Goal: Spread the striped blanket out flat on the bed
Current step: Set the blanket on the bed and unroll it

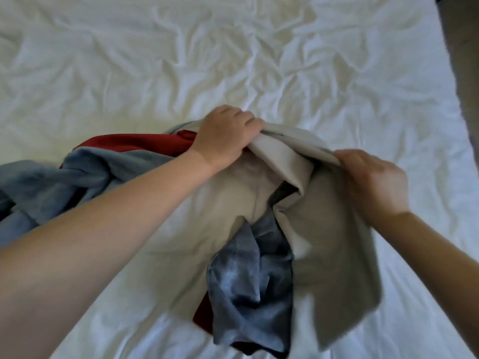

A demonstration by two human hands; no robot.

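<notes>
Bed [233,60], left hand [228,136], right hand [373,182] gripping blanket [324,218]

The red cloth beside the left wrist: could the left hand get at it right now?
Probably yes, once freed. The left hand grips the beige cloth, but the red cloth lies uncovered right beside its wrist, with nothing between.

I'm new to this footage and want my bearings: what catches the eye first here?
Two bare arms reach to mid-frame, where the left hand and right hand each grip a beige fold of the bunched blanket. Red cloth at the left and blue cloth below bunch around it, on a wrinkled white sheet.
</notes>
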